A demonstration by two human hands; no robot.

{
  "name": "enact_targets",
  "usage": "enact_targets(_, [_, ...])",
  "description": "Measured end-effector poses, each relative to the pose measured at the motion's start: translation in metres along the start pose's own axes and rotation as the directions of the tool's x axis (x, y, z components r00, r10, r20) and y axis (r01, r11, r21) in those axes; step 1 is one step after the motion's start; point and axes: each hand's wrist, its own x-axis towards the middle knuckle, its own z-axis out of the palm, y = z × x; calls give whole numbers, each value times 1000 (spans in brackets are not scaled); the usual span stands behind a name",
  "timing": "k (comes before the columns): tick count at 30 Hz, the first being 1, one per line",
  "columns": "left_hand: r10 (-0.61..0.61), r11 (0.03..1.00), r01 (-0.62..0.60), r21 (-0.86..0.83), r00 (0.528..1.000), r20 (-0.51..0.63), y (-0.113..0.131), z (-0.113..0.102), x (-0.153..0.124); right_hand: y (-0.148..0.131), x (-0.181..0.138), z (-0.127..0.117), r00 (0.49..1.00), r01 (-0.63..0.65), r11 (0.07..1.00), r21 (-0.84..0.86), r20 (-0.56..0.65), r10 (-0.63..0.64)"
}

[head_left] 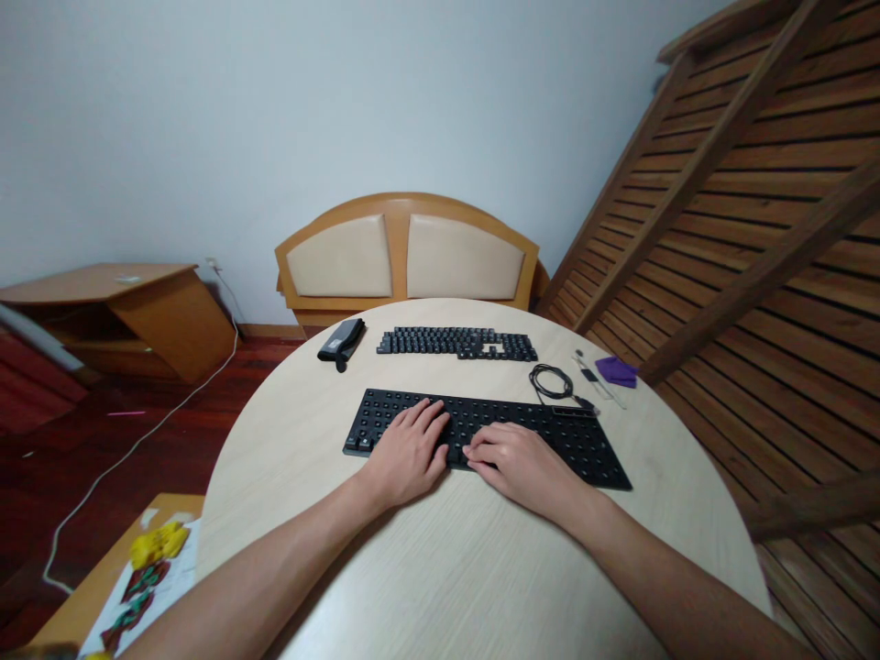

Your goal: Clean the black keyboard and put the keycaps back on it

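A black keyboard lies slightly askew on the round table, most of its keycaps off and the switches bare. A few caps sit at its lower left corner. Across its left half rests my left hand, palm down with the fingers stretched out. My right hand is at the front middle edge, its thumb and fingers drawn together close to the bottom row. Whatever those fingertips may hold is hidden. Behind the keyboard, loose black keycaps are laid out in rows like a keyboard, with a gap on their right part.
A coiled black cable lies behind the keyboard's right side. Near it are a thin wire tool and a purple cloth. A black pouch lies at the back left. A headboard stands beyond the table.
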Motion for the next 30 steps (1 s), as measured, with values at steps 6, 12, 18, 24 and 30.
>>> enact_targets(6, [108,990,-111,-85,994,-35,9,-2,2,-4,-1,5,1000,17,998,-61,14,-16])
enact_targets(12, [140,984,-145,-100,988,-62,13,9,-2,5,1,-3,1000,-1,995,100,31,-3])
enact_targets(18, [153,981,-159,-111,986,-61,14,11,-3,48,36,-8,980,-191,980,-57,39,193])
enact_targets(24, [163,978,-164,-126,986,-18,15,5,-1,102,91,15,954,-293,923,-251,-19,298])
enact_targets(30, [171,976,-170,-132,985,-8,13,4,0,121,116,39,946,-314,900,-301,-27,322])
